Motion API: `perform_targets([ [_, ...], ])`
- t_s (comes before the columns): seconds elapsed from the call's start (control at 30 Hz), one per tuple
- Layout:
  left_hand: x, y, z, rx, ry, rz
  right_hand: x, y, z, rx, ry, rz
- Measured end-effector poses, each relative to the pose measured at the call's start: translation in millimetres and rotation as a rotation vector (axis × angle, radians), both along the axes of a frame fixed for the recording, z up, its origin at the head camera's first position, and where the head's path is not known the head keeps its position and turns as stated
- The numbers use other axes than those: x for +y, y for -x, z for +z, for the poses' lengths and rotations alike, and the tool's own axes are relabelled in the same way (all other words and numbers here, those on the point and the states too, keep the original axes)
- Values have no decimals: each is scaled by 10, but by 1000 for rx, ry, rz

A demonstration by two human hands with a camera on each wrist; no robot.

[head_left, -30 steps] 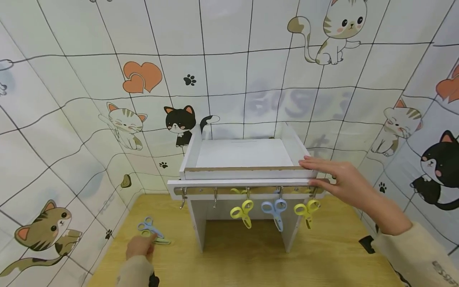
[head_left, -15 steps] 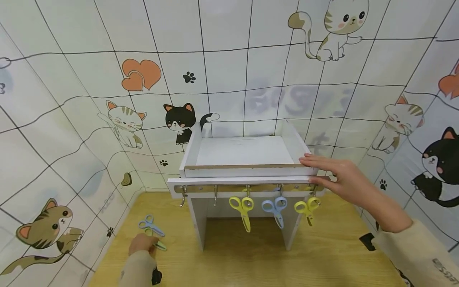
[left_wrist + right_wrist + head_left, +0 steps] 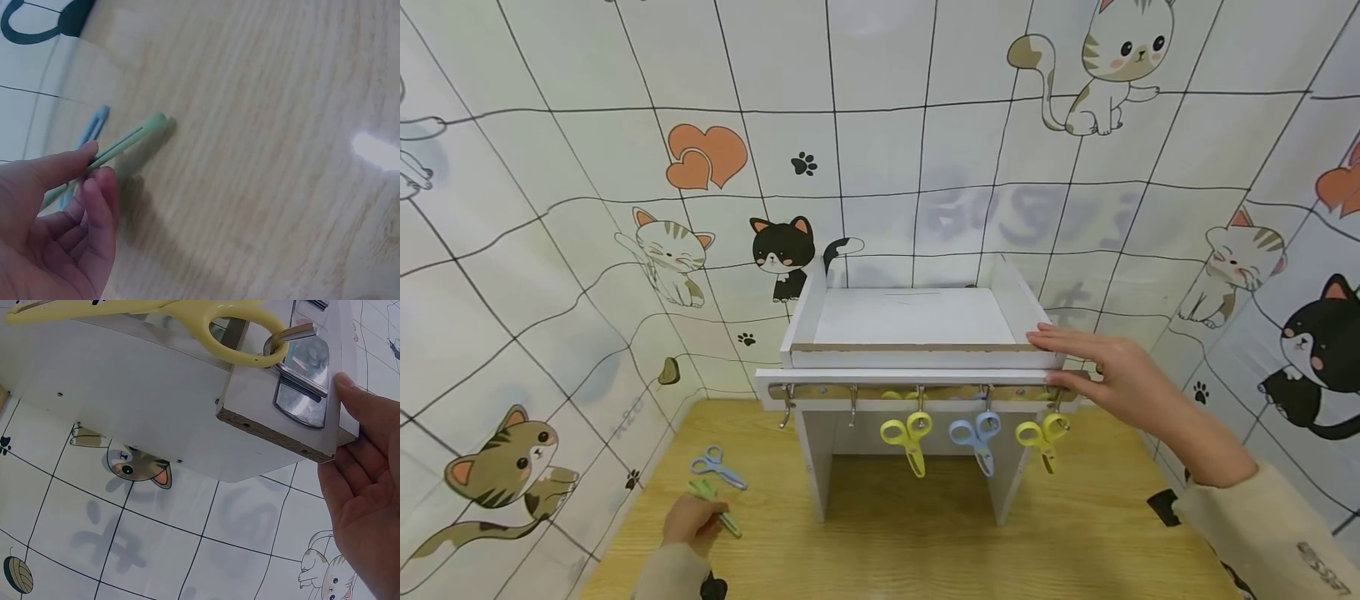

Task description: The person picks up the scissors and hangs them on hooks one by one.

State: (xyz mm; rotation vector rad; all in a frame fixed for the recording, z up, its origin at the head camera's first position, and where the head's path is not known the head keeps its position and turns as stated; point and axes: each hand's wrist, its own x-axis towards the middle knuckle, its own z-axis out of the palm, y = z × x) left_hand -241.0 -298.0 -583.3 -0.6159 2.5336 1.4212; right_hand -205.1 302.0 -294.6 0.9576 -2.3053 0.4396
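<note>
In the head view my left hand [image 3: 688,518] is low at the left, just above the table. Its thumb and fingers pinch green scissors [image 3: 128,140], seen nearly edge-on in the left wrist view. Blue scissors [image 3: 718,468] lie flat on the table just beyond. My right hand [image 3: 1112,375] holds the right end of a white shelf rack [image 3: 917,360], its thumb at the hook rail and its fingers at the side wall. From the rail's hooks hang yellow scissors [image 3: 910,442], blue scissors [image 3: 977,437] and, at the right, another yellow pair [image 3: 1042,437].
Two hooks at the left of the rail, including the end hook [image 3: 787,406], bear nothing. The rack stands on a wooden table [image 3: 917,558]. A cat-print wall covering [image 3: 880,158] surrounds the back and sides. A small black object [image 3: 1165,507] lies at the right.
My left hand has drawn the green scissors off the blue pair and tilted them up in its fingers. The hanging scissors swing slightly. My right hand stays at the rack's end.
</note>
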Motion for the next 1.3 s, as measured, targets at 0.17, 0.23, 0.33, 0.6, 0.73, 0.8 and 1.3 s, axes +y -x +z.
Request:
perform_targets([
  [0.17,-6,-12,92,52,-117,41,-13,-3,4,-8,-4,-13],
  [0.23,-7,-7,163,83,-156,44,-16,-10,4,-10,-1,-17],
  [0.33,-14,3,263,113,-161,33,-16,-11,1,-10,2,-15],
  [0.6,-40,75,558,129,-132,-13,-2,-4,-18,-15,18,11],
  [0.73,-25,119,755,166,-68,-48,0,-12,-7,-12,17,11],
  [0.8,-13,128,851,198,-18,-70,5,-12,-7,-9,12,12],
  [1.3,226,-1,1737,335,-42,-181,16,10,-14,-11,10,7],
])
